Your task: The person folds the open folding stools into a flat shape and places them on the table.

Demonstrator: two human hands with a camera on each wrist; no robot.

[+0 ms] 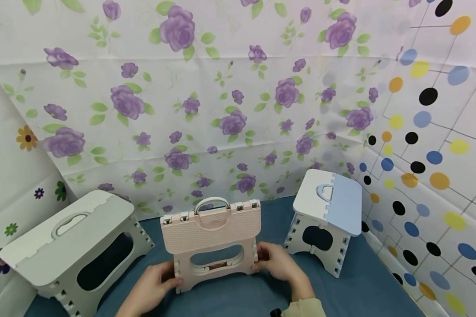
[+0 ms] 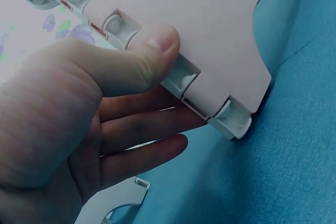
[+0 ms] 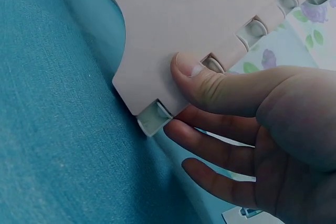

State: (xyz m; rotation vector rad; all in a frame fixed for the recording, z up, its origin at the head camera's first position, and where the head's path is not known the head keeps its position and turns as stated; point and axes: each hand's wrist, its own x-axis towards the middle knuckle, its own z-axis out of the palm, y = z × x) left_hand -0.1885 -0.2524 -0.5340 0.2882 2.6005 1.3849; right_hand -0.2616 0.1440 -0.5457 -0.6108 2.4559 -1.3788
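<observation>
A pink folding stool (image 1: 210, 237) stands upright at the front middle, partly folded: its top hangs in a bent fold with the handle (image 1: 212, 203) uppermost. At its lower left edge my left hand (image 1: 152, 281) pinches the leg panel; in the left wrist view the thumb (image 2: 152, 59) lies on the front face and the other fingers are behind. My right hand (image 1: 279, 264) pinches the lower right edge the same way. In the right wrist view its thumb (image 3: 194, 80) presses the pink panel (image 3: 152, 51), with the fingertips behind the hinged edge.
A larger grey and white folding stool (image 1: 75, 237) stands opened out on the left. On the right is a smaller blue and white stool (image 1: 329, 202), also opened out. Blue cloth (image 1: 238, 299) covers the surface. Flower-patterned cloth (image 1: 222, 132) hangs behind, dotted cloth (image 1: 432, 176) at right.
</observation>
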